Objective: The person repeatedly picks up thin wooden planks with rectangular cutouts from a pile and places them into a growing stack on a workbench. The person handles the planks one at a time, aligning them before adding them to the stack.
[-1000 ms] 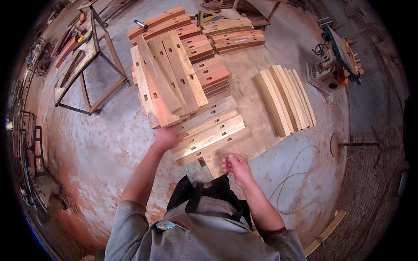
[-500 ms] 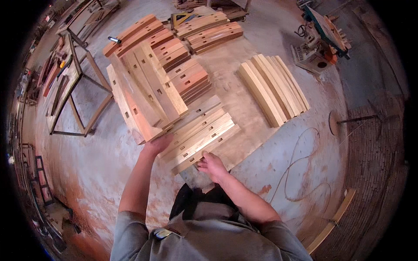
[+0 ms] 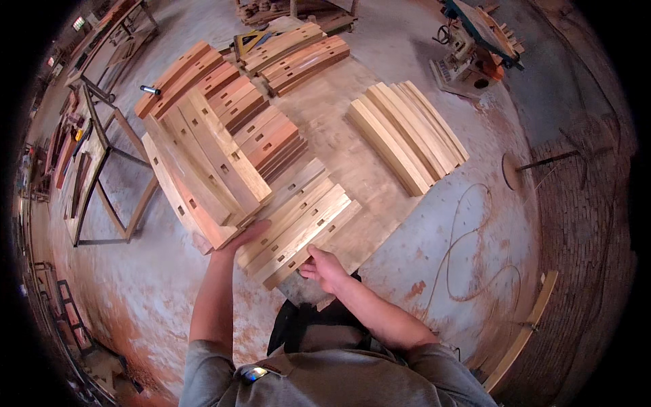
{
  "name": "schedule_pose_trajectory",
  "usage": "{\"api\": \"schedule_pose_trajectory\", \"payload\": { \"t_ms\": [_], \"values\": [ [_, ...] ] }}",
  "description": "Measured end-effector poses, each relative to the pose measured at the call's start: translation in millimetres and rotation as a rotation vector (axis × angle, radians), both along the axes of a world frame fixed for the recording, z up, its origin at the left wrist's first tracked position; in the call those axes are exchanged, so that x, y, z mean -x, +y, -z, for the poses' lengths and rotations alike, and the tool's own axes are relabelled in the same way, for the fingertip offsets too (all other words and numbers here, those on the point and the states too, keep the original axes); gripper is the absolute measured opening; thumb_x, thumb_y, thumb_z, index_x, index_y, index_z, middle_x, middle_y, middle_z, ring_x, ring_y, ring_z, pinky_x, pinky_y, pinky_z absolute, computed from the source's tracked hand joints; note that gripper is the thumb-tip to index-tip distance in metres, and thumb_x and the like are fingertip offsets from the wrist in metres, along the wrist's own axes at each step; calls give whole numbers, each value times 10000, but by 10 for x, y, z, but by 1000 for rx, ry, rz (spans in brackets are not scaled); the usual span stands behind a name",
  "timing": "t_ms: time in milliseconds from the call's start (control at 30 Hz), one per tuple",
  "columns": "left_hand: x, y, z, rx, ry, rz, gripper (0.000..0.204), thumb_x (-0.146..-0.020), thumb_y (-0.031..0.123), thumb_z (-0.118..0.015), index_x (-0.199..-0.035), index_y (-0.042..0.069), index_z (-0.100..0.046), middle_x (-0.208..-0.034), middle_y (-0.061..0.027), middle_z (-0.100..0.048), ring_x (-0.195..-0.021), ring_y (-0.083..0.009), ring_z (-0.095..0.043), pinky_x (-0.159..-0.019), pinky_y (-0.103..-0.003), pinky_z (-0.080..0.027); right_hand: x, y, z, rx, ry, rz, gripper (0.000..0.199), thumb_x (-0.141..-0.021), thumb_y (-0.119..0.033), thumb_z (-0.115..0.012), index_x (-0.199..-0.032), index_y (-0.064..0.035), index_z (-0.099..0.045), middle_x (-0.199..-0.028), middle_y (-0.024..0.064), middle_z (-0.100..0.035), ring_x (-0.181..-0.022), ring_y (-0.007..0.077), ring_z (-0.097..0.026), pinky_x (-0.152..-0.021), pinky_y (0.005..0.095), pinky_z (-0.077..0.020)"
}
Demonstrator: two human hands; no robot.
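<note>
Several pale wooden slats with small rectangular mortises lie side by side at the near end of a work surface. My right hand is closed on the near edge of the closest slat, thumb on top and fingers curled against its side. At the slats' left ends my left hand lies flat with its fingers stretched out, partly blurred. It is close to the near end of a stack of long mortised boards, pale and reddish. Whether it touches that stack I cannot tell.
More stacked reddish curved pieces stand behind. Curved pale pieces sit at the right. A marker-like tube and a yellow triangular tool lie far left. A machine, a metal-framed table and a cord are around.
The view has shifted, so the stacks appear farther left. My right hand stays at the nearest slat's edge and my left hand at the slats' left ends.
</note>
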State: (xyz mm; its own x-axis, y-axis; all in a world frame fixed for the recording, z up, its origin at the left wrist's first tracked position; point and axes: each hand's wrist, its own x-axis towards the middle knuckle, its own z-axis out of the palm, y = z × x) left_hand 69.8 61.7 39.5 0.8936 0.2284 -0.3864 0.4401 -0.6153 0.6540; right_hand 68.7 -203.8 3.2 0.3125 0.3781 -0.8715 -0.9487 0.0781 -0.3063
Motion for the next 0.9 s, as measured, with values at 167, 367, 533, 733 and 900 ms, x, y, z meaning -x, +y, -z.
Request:
{"api": "schedule_pose_trajectory", "payload": {
  "t_ms": [167, 367, 533, 733, 900],
  "values": [
    [-26, -75, -179, 141, -1, -57, 574, -781, 486, -704, -1260, 190, -594, -1296, -27, -584, -1217, -220, -506, -1039, -354, -404, -25, 9, 2, 17, 34, 15, 431, -981, -371, -509, -1233, -22, -496, -1104, 127, -548, -998, 273, -572, -915, 443, -488],
    [-87, -120, -161, -18, 33, 5, 566, -790, 468, -705, -1258, 171, -589, -1270, -49, -589, -1190, -228, -523, -1024, -363, -413, 29, 16, 72, 0, -14, 2, 534, -963, -434, -514, -1285, -12, -457, -1112, 101, -524, -977, 238, -558, -890, 391, -506],
    [-18, 1, -11, 47, -19, 12, 566, -805, 507, -689, -1274, 206, -589, -1319, -33, -571, -1239, -220, -497, -1062, -365, -392, 43, 56, 64, 51, -53, -13, 525, -966, -435, -500, -1266, -4, -472, -1145, 101, -554, -972, 220, -561, -898, 386, -497],
    [-71, -19, 20, 24, 58, 13, 621, -784, 535, -703, -1292, 203, -571, -1325, -38, -565, -1245, -217, -492, -1044, -359, -408, -4, 54, -40, 77, -61, -27, 489, -974, -431, -487, -1217, -8, -500, -1108, 94, -575, -953, 211, -570, -894, 386, -501],
    [-70, -19, 174, 94, 69, -51, 646, -755, 523, -733, -1283, 189, -572, -1300, -47, -581, -1230, -220, -501, -1030, -358, -418, 12, 45, 56, 57, -59, -36, 477, -974, -427, -491, -1198, -7, -510, -1093, 91, -574, -929, 202, -573, -886, 370, -502]
  ]
}}
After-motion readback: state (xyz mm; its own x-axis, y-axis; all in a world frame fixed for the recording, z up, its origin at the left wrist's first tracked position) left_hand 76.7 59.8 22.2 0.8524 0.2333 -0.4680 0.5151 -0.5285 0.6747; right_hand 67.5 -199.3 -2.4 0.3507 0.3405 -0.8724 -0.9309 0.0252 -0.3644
